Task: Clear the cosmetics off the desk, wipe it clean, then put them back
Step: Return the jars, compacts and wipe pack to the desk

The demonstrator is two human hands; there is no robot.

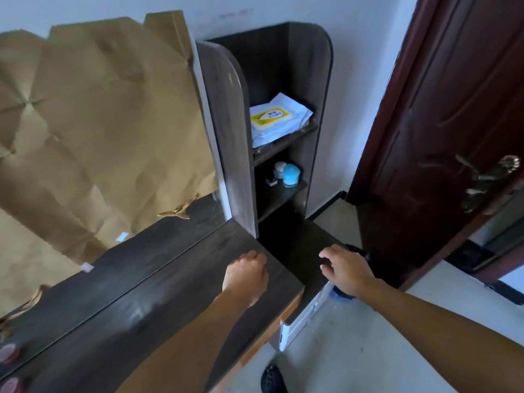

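Head-height, down over desk [170,293], seemingly close

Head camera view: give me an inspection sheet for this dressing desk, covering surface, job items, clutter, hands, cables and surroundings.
Surface: dark wood desk top, faint pale streaks.
Job's things: blue jar and white jar on the lower shelf; wipes pack on the upper shelf; pink round item at the desk's left end.
Clutter: dark object beyond the right hand, unidentifiable.
Hands: left hand curled on the desk top, grip hidden; right hand open above the lower ledge.
Cables: nothing seen.
Surroundings: brown paper behind the desk; brown door open at right.
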